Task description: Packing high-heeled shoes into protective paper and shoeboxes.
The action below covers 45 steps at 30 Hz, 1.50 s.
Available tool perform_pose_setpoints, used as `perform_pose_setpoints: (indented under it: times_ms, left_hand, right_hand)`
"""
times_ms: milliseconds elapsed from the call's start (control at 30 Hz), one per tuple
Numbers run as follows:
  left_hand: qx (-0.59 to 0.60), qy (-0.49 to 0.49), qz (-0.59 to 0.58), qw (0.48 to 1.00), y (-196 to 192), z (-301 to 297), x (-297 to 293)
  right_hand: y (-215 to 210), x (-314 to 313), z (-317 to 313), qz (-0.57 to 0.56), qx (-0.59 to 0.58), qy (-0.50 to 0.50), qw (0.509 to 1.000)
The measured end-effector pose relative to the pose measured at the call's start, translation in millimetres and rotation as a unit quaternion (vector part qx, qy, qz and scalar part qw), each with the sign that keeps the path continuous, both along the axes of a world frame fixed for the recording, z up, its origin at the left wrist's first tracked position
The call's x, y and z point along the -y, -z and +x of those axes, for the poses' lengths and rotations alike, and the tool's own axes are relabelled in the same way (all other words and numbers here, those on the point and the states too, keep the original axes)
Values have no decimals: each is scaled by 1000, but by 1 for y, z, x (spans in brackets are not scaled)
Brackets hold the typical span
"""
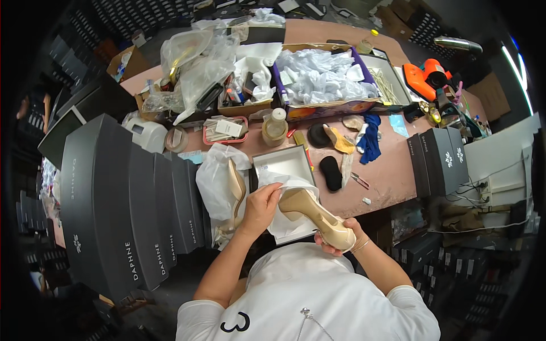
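My right hand (344, 237) is closed around the toe end of a beige high-heeled shoe (319, 215), whose heel points away to the left. My left hand (263, 208) pinches a sheet of white tissue paper (287, 181) beside the shoe's heel end. Below the shoe, more of this paper hangs over an open shoebox (282, 159) with a white inside and dark rim. A second beige shoe (236, 187) lies on its side on white wrapping to the left of my left hand.
Dark shoeboxes (99, 199) stand in a row at left; more (441, 162) stand at right. Behind are a jar (274, 129), a red basket (226, 129) and a purple carton (327, 108) of crumpled paper. A black sponge (330, 173) and blue cloth (371, 139) lie right of the shoebox.
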<state>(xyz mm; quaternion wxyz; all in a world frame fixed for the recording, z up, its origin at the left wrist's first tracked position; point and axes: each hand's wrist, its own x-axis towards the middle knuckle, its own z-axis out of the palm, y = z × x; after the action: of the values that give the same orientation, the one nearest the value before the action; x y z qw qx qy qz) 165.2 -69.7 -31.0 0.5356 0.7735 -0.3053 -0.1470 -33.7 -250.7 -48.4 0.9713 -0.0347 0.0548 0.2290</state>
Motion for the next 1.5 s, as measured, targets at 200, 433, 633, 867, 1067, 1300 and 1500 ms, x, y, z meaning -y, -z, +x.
perform_pose_setpoints:
  times_ms: [200, 433, 633, 867, 1067, 1300, 1500]
  left_hand:
    - [84, 113, -93, 986, -76, -15, 30]
    - [303, 260, -230, 888, -103, -54, 38]
    - [183, 219, -225, 932, -67, -78, 25]
    - [144, 420, -148, 884, -40, -103, 14]
    - [-452, 100, -201, 863, -20, -68, -1]
    - [-686, -96, -327, 643, 46, -42, 18]
    - [-408, -138, -295, 853, 36, -51, 35]
  right_hand:
    - [-27, 10, 3, -45, 91, 35, 994]
    - [-97, -35, 33, -195, -172, 278, 925]
    - [-63, -35, 66, -351, -116, 322, 871]
    - [-54, -38, 58, -450, -84, 277, 844]
    - [-62, -39, 54, -715, 24, 231, 659]
    - [-34, -44, 85, -870, 158, 109, 454]
    - [-37, -19, 9, -156, -84, 161, 971]
